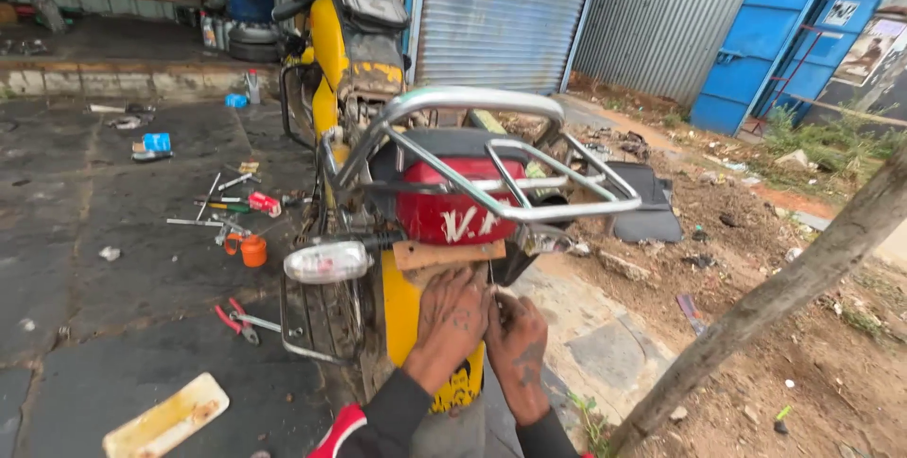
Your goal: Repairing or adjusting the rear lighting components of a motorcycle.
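A yellow motorcycle [335, 51] stands with its back to me, carrying a chrome rear rack [472, 99] and a red tail light [453, 212]. A brown flat plate [449, 253] sits under the tail light, above the yellow rear mudguard [402, 311]. My left hand [453, 321] lies on the mudguard with its fingers curled up under the brown plate; what they hold is hidden. My right hand [518, 349] is beside it, fingertips pinched on a small metal part [505, 299] just below the plate. A white turn signal [326, 262] sticks out to the left.
Tools lie on the dark paving to the left: red-handled pliers [236, 319], an orange cup [252, 250], several spanners and screwdrivers [222, 203], and a pale yellow-stained tray [165, 417]. A leaning tree trunk [784, 293] crosses the right side. A black seat pad [647, 198] lies on the dirt.
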